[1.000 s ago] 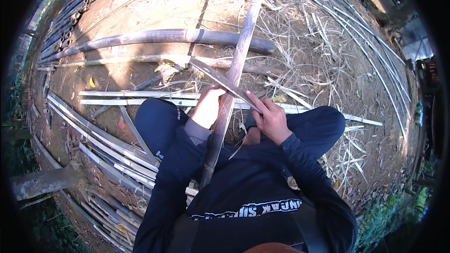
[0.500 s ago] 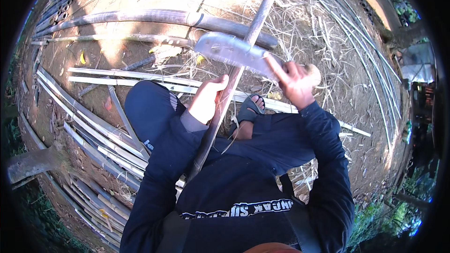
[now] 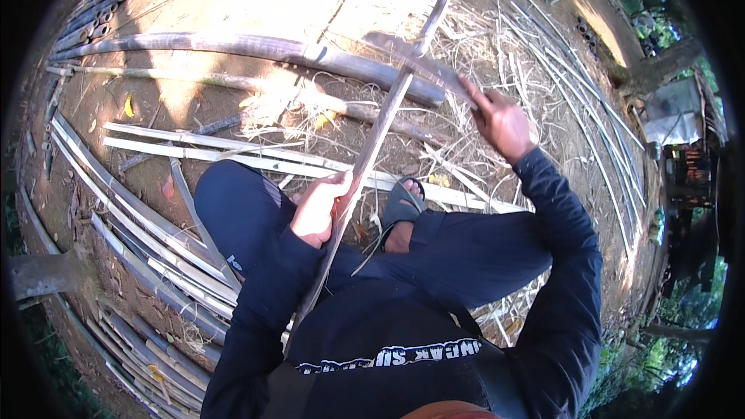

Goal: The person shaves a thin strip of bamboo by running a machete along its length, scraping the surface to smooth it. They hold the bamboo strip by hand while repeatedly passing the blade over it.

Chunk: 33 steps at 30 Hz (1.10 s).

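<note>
A long split bamboo piece (image 3: pixel 380 124) slants from beside my waist up past the top of the view. My left hand (image 3: pixel 317 208) is closed round it just above my lap, the thumb lying along its side. In my right hand (image 3: pixel 504 126) is a machete, its handle hidden by my fingers and the index finger stretched toward the blade. The machete's blade (image 3: pixel 441 71) crosses the bamboo well beyond my left hand and looks narrow, seen nearly along its edge. Whether it bites into the bamboo I cannot tell.
A thick bamboo pole (image 3: pixel 233 43) lies across the ground ahead. Pale split strips (image 3: pixel 194 140) run in front of my knees, with more strips (image 3: pixel 143 217) at the left. Shavings (image 3: pixel 497 54) litter the right side. My sandalled foot (image 3: pixel 403 209) rests close below the bamboo.
The machete has moved farther up the bamboo, and its blade has turned from broad face to nearly edge-on. My left hand has shifted down and left, still holding the bamboo.
</note>
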Each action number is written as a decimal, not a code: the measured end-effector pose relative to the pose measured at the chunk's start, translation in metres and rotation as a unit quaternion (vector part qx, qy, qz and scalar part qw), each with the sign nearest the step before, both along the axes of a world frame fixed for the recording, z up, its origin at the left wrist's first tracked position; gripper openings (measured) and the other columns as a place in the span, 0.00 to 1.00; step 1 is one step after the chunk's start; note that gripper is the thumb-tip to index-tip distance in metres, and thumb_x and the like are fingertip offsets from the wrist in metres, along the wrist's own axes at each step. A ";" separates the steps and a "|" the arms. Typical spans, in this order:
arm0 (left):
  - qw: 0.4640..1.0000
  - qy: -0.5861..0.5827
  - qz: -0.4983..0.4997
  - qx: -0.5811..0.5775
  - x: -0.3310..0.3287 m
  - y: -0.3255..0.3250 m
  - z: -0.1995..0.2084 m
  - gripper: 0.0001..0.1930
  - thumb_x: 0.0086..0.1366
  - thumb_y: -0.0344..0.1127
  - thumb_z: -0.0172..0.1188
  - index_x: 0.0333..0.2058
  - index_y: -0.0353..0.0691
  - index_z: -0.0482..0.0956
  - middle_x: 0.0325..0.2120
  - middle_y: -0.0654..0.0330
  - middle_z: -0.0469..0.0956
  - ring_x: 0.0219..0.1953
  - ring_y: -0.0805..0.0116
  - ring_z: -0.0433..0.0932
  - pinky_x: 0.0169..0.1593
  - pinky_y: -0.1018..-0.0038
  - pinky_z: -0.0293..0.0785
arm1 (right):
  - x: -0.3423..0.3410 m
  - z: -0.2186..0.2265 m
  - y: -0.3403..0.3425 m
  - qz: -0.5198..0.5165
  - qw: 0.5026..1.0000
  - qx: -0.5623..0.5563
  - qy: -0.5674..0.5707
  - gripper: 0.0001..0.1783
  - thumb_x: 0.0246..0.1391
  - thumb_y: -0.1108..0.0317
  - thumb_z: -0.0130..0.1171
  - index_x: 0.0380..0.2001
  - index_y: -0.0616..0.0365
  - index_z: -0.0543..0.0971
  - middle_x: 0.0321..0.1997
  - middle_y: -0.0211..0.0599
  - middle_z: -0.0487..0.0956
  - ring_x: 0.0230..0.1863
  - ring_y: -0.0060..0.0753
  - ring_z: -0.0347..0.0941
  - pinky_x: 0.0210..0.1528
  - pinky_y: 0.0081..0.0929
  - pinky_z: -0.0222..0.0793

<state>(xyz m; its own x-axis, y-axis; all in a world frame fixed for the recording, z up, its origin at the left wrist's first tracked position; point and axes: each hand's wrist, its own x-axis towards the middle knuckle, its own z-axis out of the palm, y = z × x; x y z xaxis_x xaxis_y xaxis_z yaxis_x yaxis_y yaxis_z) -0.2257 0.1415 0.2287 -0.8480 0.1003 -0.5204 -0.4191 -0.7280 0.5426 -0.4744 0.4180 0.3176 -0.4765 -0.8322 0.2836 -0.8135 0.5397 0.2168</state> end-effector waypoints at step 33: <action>0.981 -0.109 -0.086 -0.138 0.177 0.001 0.069 0.11 0.70 0.37 0.58 0.37 0.33 0.79 0.28 0.71 0.76 0.33 0.84 0.69 0.41 0.83 0.65 | -0.134 -0.049 0.012 -0.134 0.968 -0.189 -0.097 0.23 0.60 0.65 0.53 0.59 0.43 0.74 0.21 0.51 0.78 0.23 0.53 0.77 0.30 0.46 0.74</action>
